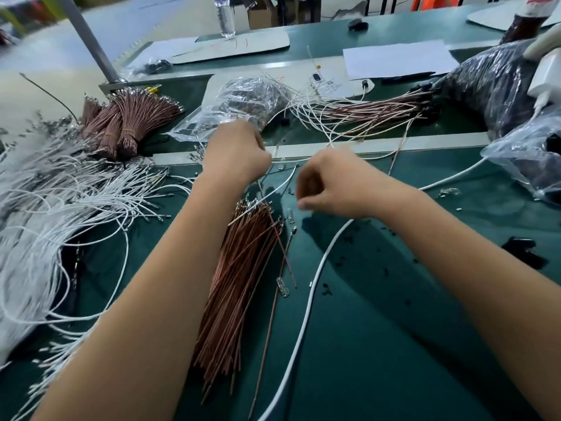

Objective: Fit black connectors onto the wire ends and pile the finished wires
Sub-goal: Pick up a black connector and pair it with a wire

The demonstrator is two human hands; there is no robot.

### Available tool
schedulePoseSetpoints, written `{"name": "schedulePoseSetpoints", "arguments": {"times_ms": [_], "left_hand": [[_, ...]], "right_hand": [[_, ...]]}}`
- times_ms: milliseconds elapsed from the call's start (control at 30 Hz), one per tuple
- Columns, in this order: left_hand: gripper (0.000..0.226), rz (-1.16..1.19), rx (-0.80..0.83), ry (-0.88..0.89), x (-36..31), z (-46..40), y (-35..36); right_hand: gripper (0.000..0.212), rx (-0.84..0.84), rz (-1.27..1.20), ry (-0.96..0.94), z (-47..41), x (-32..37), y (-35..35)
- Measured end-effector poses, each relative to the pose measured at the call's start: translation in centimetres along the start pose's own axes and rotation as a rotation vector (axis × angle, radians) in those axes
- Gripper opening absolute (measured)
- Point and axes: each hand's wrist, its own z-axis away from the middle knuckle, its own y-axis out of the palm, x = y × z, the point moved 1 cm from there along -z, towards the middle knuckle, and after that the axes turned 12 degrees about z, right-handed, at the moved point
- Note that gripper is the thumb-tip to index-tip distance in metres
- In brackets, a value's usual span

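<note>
Both fists curled, the left hand (239, 153) pinching a thin white wire (274, 188) near the mat's far rail (379, 145), the right hand (328, 185) closed on something unseen, green mat (379, 329) free beneath, loose brown wires (236, 278) between the forearms.

Two bare forearms, seemingly sleeveless
</note>
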Motion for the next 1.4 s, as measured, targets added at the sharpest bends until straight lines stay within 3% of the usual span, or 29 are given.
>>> {"name": "schedulePoseSetpoints", "arguments": {"times_ms": [100, 167, 300, 467, 600, 767, 933, 1100, 1200, 1300, 1400], "left_hand": [[0.016, -0.126, -0.025, -0.084, 1.4, 1.0, -0.3], [0.009, -0.084, -0.004, -0.077, 1.6, 1.9, -0.2], [0.010, 0.068, 0.094, 0.027, 1.0, 3.3, 0.5], [0.022, 0.169, 0.084, 0.073, -0.3, 3.8, 2.3], [0.033, 0.176, 0.143, 0.099, -2.1, 4.2, 4.5], [0.033, 0.191, 0.200, 0.085, -2.5, 3.6, 5.0], [0.024, 0.223, 0.271, 0.151, -3.5, 3.8, 5.6], [0.010, 0.236, 0.223, 0.167, -3.7, 4.1, 6.0], [0.004, 0.527, 0.146, 0.111, -4.1, 5.2, 5.7], [0.006, 0.878, 0.275, 0.039, -4.6, 6.9, 6.0], [0.004, 0.940, 0.370, 0.107, -4.7, 8.2, 6.6]], "right_hand": [[0.021, 0.198, 0.078, -0.068, 0.4, 2.2, 0.7], [0.022, 0.279, 0.049, -0.085, 0.6, 2.5, 0.8], [0.013, 0.297, 0.118, -0.148, 0.8, 2.2, 0.9], [0.014, 0.317, 0.095, -0.110, 2.0, -0.6, -0.8], [0.011, 0.125, -0.242, -0.004, 4.1, -5.0, -4.3], [0.005, -0.326, -0.873, 0.210, 6.8, -9.5, -4.8], [0.012, -0.416, -1.511, 0.221, 8.0, -10.4, -2.8], [0.014, -0.496, -1.639, 0.205, 8.8, -10.0, -1.7], [0.013, -0.637, -1.690, 0.269, 8.6, -9.4, -1.2], [0.014, -0.778, -1.830, 0.354, 8.5, -9.2, -0.8], [0.009, -0.855, -2.022, 0.378, 8.6, -9.4, -0.6]]}}
